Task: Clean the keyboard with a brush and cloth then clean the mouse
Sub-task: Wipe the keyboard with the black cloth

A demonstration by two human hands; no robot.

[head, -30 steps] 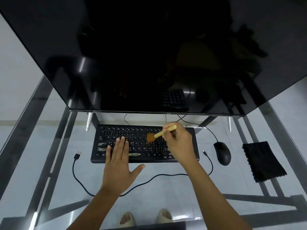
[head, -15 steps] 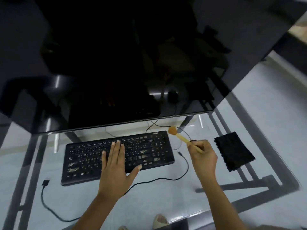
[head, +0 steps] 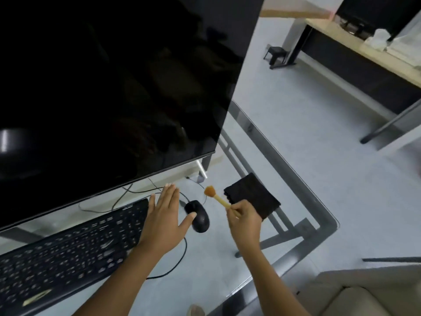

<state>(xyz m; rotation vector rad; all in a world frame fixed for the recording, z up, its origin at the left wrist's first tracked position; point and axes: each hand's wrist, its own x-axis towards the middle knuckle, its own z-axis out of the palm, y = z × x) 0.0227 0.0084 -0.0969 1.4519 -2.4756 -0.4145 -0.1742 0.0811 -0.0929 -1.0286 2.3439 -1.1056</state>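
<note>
A black keyboard point(head: 68, 252) lies on the glass desk point(head: 293, 179) at the lower left. My left hand point(head: 163, 222) hovers flat, fingers spread, over the keyboard's right end, its thumb touching or just above the black mouse point(head: 200, 218). My right hand point(head: 245, 221) holds a small brush point(head: 215, 196) by its pale handle, orange bristles pointing up and away, above the desk between the mouse and a folded black cloth point(head: 252, 198). The hand covers the cloth's near corner.
A large dark monitor point(head: 102, 87) overhangs the back of the desk. Black cables point(head: 175, 267) loop in front of the keyboard and behind the mouse. The desk's right corner is close to the cloth. A beige sofa point(head: 355, 295) sits at lower right.
The view has swung to the right. My right hand carried the brush off the keyboard to the right, beside the cloth. My left hand slid from the keyboard's middle to its right end by the mouse.
</note>
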